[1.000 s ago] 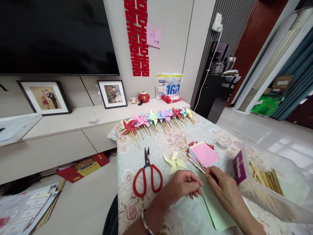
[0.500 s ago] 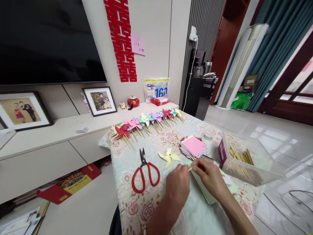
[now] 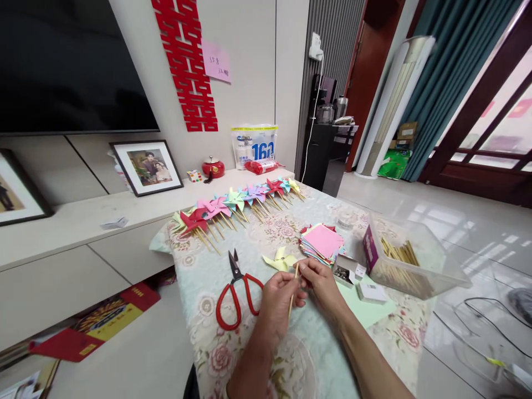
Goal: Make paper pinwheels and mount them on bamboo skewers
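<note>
Left hand (image 3: 277, 296): I read it as closed, fingertips pinching the lower part of the bamboo stick (image 3: 293, 291).
Right hand (image 3: 320, 280): closed as well, thumb and forefinger pinching the stick near its top end.
Stick attitude: nearly upright, tilted slightly, top toward 12 o'clock. Held at two places, it appears steadied against bending; this is my judgement.
Stick position: between both hands, above the tabletop (image 3: 233, 354), not resting on it.
Yellow pinwheel (image 3: 280, 260): flat on the cloth at 12 o'clock from the hands, just beside the stick's top end; contact cannot be confirmed.
Red scissors (image 3: 236, 291): at 9 o'clock from the left hand, blades pointing away, near but apart.
Paper squares (image 3: 323, 242): stacked at 1 o'clock from the right hand, within easy reach.
Pin box (image 3: 344, 270): small, open, at 3 o'clock, just beside the right hand.
Stick tub (image 3: 409, 266): clear plastic, farther out at 3 o'clock, holding spare sticks.
Finished pinwheels (image 3: 239, 202): laid in a row along the far edge, well apart from the working area.
</note>
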{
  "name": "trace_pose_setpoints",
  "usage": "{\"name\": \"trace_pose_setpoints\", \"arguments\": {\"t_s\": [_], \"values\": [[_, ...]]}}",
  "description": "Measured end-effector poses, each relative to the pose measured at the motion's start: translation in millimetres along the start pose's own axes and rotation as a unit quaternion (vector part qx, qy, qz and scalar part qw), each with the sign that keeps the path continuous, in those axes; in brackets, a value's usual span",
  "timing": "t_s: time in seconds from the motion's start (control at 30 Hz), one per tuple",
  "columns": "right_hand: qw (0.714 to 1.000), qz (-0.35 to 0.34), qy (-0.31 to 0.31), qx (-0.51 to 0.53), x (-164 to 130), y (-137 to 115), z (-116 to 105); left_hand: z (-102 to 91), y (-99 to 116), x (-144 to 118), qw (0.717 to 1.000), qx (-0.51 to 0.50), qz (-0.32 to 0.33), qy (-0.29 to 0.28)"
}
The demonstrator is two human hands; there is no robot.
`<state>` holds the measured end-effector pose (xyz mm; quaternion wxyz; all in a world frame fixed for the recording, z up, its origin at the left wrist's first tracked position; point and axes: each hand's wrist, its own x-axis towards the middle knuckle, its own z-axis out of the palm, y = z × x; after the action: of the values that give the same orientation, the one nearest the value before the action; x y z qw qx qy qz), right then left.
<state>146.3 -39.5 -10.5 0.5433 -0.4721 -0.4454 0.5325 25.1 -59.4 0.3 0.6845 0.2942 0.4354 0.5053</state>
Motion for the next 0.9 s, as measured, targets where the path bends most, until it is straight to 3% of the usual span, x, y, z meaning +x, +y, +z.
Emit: {"name": "trace_pose_setpoints", "arguments": {"t_s": [0.43,0.67,0.9], "values": [[0.999,0.042,0.008,0.016,-4,-8,-3,5.6,-1,-3,1.000,-0.009,0.000,-0.004],[0.993,0.036,0.088,0.071,-1,-10,-8,-0.2,2,-6,0.992,0.046,-0.091,-0.080],[0.991,0.042,0.076,0.099,-1,-12,-9,-5.0,1,-9,0.985,0.019,-0.095,-0.139]]}}
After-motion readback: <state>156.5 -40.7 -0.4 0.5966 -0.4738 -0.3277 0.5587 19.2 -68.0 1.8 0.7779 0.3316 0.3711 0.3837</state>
